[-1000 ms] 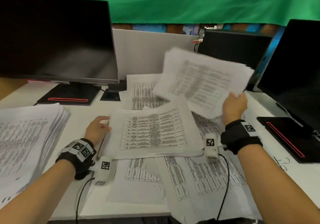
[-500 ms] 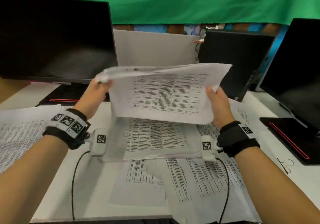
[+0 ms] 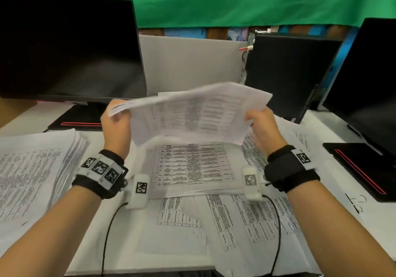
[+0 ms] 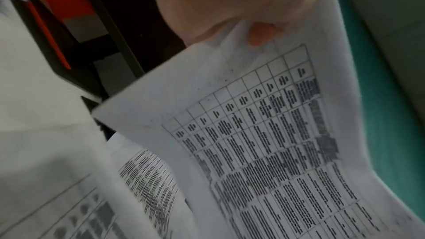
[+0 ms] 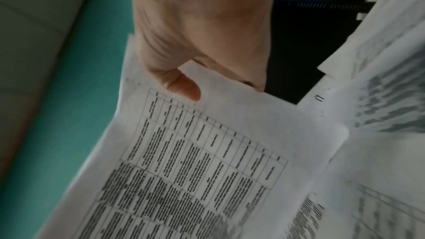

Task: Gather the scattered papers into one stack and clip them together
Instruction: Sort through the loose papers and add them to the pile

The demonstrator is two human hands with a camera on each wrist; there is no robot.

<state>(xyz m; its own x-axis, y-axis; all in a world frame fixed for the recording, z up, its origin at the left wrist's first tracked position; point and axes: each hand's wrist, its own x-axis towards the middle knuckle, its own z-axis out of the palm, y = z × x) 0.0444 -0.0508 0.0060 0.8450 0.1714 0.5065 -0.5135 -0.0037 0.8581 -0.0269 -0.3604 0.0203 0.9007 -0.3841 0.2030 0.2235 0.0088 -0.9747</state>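
Clearly light and floppy, the sheaf of papers (image 3: pixel 192 114) sags above the bench's middle, pinched at opposite side edges by left hand (image 3: pixel 116 126) and right hand (image 3: pixel 262 126); hold the edges firmly, since loose sheets slide.

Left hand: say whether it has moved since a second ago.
Yes. The left hand has risen off the desk toward the left monitor, and now grips the held papers.
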